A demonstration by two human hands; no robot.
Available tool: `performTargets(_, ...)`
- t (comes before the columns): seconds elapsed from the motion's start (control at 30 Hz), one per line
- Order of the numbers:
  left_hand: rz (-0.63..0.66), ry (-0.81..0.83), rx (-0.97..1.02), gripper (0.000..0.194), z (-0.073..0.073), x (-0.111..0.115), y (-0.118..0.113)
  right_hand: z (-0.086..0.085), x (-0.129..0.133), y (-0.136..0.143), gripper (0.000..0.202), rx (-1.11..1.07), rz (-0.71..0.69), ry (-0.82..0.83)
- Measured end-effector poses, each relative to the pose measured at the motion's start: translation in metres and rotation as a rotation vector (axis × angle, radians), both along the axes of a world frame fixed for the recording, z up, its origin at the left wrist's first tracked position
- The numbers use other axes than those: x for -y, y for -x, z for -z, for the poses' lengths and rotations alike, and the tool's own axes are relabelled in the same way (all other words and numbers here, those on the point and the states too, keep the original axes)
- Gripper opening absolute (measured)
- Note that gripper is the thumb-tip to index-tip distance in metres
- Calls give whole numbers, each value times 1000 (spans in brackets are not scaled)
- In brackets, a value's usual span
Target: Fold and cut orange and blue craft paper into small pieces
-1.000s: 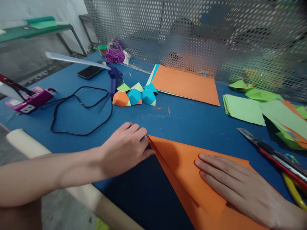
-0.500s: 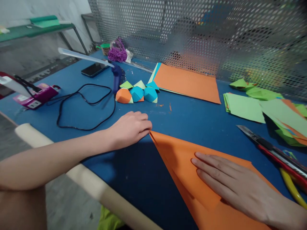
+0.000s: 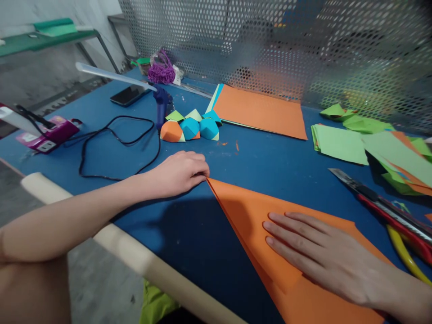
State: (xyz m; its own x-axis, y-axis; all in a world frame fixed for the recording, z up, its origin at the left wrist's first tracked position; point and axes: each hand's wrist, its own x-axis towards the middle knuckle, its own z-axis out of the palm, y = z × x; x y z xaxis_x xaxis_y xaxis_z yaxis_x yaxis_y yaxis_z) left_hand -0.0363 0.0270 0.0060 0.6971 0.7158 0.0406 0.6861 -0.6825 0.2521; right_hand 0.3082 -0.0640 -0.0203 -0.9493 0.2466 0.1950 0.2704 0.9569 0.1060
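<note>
A large orange sheet of paper point(image 3: 243, 211) lies folded over on the blue table, its pointed corner toward the far left. My left hand point(image 3: 185, 173) has its fingers curled at that corner and pinches it against the table. Flat on the folded layer rests my right hand point(image 3: 313, 252), fingers stretched and slightly apart. Just right of the paper is a utility knife point(image 3: 378, 202) with its blade out. Beyond my left hand stand several small folded paper shapes point(image 3: 191, 128) in orange, blue and green.
Behind the paper shapes are a blue glue gun point(image 3: 162, 105), its black cord, and a phone point(image 3: 130, 95). A purple power strip point(image 3: 50, 133) sits left. Stacked orange sheets point(image 3: 263, 110) and green paper pieces point(image 3: 339, 144) lie farther back. A perforated metal panel point(image 3: 209, 40) borders the far edge.
My right hand has slid slightly left over the orange paper, with its fingers a little more spread. My left hand stays at the corner. The whole view has shifted slightly.
</note>
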Motion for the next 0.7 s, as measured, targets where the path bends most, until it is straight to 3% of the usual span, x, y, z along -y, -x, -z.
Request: performTargets(0.7,32,28,18,20,-3,-4,2,0,6,2,56,15,-9,56)
